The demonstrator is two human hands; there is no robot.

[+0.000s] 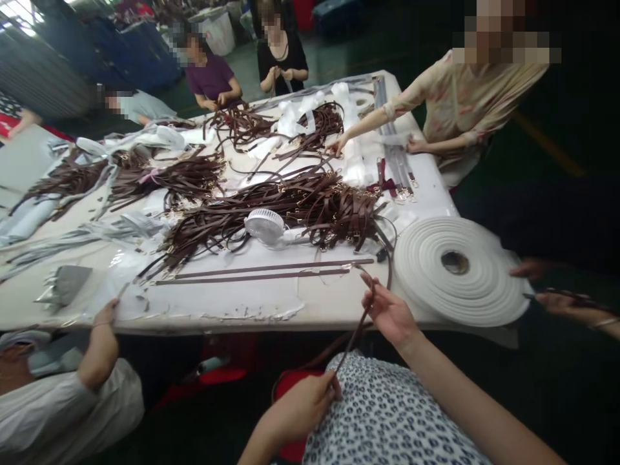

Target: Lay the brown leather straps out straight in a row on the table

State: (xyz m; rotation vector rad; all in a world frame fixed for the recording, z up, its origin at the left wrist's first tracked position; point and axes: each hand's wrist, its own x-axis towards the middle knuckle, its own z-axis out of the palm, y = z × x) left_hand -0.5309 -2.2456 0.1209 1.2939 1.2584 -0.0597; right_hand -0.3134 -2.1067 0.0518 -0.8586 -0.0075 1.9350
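A thin brown leather strap runs between my two hands in front of the table's near edge. My left hand is closed round its lower part, close to my lap. Higher up, my right hand pinches the strap near its upper end, beside the table edge. Two long brown straps lie side by side on the white table just beyond my right hand. Behind them is a big heap of brown straps with small gold buckles. A small white fan rests against this heap.
A large roll of white foam lies at the table's right corner, with another person's hands beside it. Co-workers stand or sit round the table. More strap bundles, plastic wrapping and a grey pouch lie on the left.
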